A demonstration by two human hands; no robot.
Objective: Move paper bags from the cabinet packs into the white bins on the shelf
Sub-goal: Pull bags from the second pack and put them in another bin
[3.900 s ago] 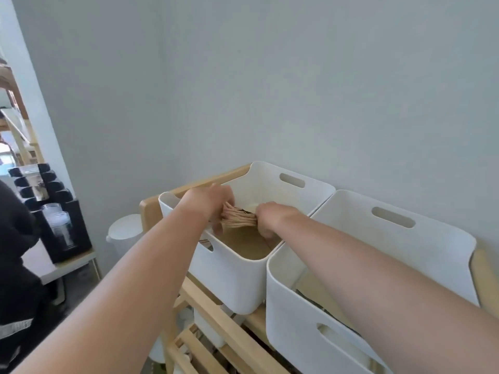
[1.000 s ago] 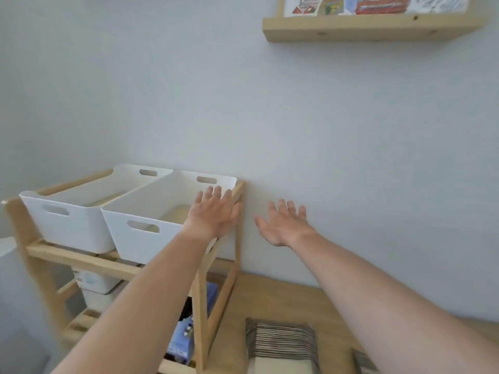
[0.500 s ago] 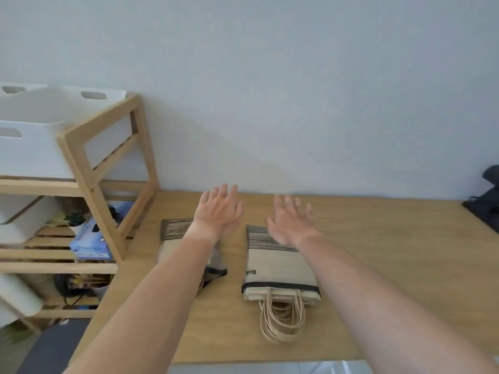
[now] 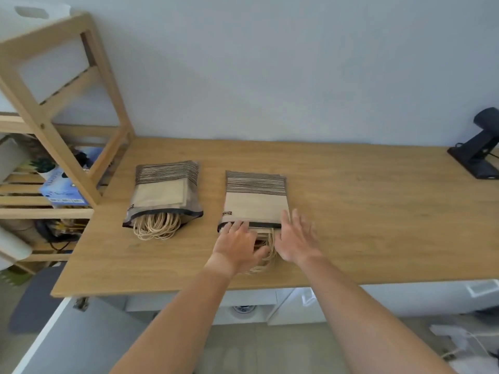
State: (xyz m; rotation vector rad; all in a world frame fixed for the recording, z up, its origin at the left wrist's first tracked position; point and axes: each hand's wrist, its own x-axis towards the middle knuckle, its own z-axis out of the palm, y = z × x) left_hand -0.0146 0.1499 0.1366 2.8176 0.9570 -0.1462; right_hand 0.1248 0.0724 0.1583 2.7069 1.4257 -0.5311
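Two packs of folded brown paper bags lie on the wooden cabinet top [image 4: 351, 225]. The left pack [image 4: 164, 193] has its rope handles spilling out toward me. My left hand [image 4: 237, 244] lies with straight fingers at the open near end of the right pack [image 4: 255, 198], over its handles. My right hand [image 4: 295, 238] hovers spread beside that end, slightly blurred, holding nothing. A corner of one white bin [image 4: 32, 12] shows at the top left on the shelf.
The wooden shelf frame [image 4: 54, 109] stands left of the cabinet, with a blue box [image 4: 62, 193] on a lower slat. A black stand [image 4: 480, 155] sits at the cabinet's far right. White cabinet fronts and floor lie below the near edge.
I left the white bins and turned right and down to the cabinet. Both open hands dropped from above the packs to the near end of the right pack.
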